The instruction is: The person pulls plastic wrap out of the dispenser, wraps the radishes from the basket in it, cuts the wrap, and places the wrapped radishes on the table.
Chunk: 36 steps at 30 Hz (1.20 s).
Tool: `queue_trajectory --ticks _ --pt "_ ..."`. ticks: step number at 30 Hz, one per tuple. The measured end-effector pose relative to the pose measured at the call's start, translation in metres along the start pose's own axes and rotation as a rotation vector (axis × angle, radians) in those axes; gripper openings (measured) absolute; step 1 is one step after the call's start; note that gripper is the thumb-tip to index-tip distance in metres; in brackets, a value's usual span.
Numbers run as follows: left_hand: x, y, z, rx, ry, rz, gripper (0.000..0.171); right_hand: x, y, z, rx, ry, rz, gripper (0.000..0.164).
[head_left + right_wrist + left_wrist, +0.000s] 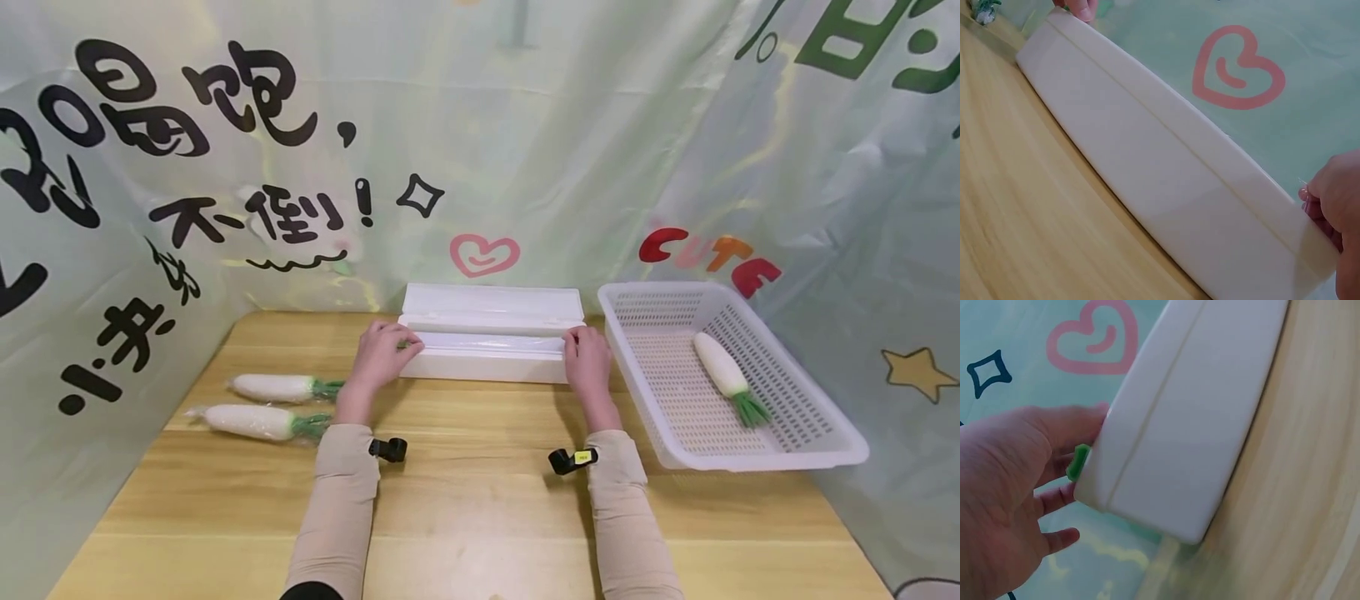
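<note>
A long white cling film dispenser box (pixel 487 369) stands on the table, its lid (pixel 491 302) raised at the back. Clear cling film (pixel 491 343) lies along the opening. My left hand (pixel 381 354) is at the box's left end, thumb and index finger pinching at the upper edge, the other fingers loose. Beside those fingers a green slider (pixel 1077 462) sticks out. At the opposite end my right hand (pixel 587 360) pinches the film edge between curled fingers; a clear wisp shows at the fingertips (pixel 1304 192). The film under the left fingertips is hidden in the left wrist view.
Two white radishes with green tops, an upper one (pixel 273 387) and a lower one (pixel 251 422), lie in clear wrap left of my left forearm. A white perforated basket (pixel 765 460) on the right holds one bare radish (pixel 722 364). A printed curtain (pixel 525 167) hangs behind the table.
</note>
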State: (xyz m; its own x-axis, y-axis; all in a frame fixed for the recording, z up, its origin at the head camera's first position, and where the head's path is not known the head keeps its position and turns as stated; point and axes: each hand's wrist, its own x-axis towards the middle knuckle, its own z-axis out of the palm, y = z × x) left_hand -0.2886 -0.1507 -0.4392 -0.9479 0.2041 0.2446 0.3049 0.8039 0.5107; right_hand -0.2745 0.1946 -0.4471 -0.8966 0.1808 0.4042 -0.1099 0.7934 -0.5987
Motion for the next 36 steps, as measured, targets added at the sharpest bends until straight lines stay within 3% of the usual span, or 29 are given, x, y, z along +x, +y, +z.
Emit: queue_trajectory --ticks 3,12,24,36 --pt "0.000 0.002 0.000 -0.002 0.023 -0.017 0.023 0.000 0.000 0.000 0.014 0.011 -0.007 0.022" --pt "0.003 0.010 0.007 0.139 0.081 -0.023 0.026 -0.005 0.004 0.007 0.068 0.063 -0.017 0.022" --pt "0.006 0.020 0.014 0.116 0.216 -0.010 0.024 -0.006 0.000 0.003 0.140 0.095 -0.033 0.021" --pt "0.007 0.034 0.002 0.115 0.352 0.043 0.019 0.000 0.000 -0.007 0.266 0.113 -0.051 0.022"
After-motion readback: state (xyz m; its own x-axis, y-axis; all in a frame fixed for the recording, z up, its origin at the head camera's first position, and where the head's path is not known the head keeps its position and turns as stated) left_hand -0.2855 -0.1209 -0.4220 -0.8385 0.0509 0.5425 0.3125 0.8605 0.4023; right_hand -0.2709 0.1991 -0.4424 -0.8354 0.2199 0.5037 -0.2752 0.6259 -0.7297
